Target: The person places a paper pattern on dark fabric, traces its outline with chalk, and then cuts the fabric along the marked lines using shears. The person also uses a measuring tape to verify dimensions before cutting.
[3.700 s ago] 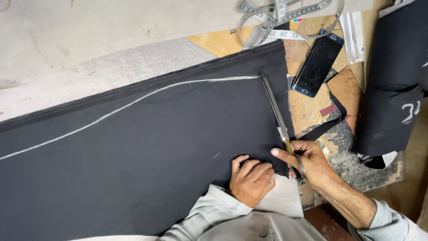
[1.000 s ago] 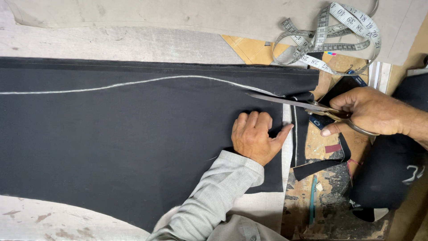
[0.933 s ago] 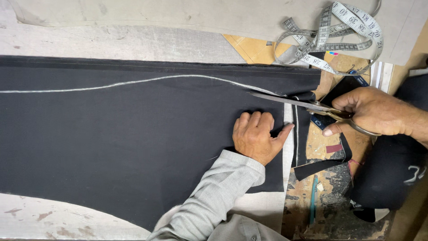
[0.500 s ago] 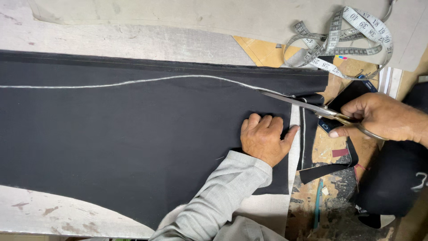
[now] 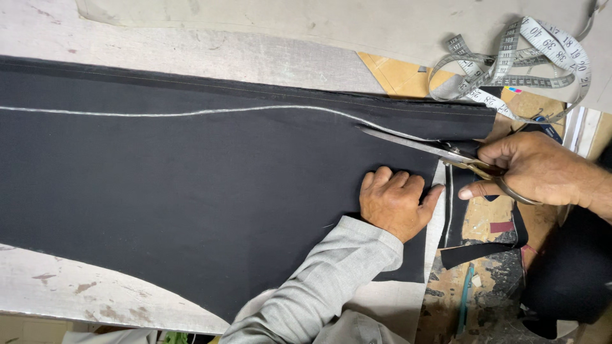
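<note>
Left hand: flat, fingers loose, pressing on black cloth, right of middle.
Right hand: closed around scissors, blades open at white chalk line.
Cloth: spread across worktop.
Tape measure: upper right.
Risk: might cut off the line if cloth slips.

Two hands: left hand and right hand. One pair of scissors. One large black cloth with one chalk line. One measuring tape at the table's far right corner. Dark offcut strips at the right edge: maybe two, overlap makes it unclear.
</note>
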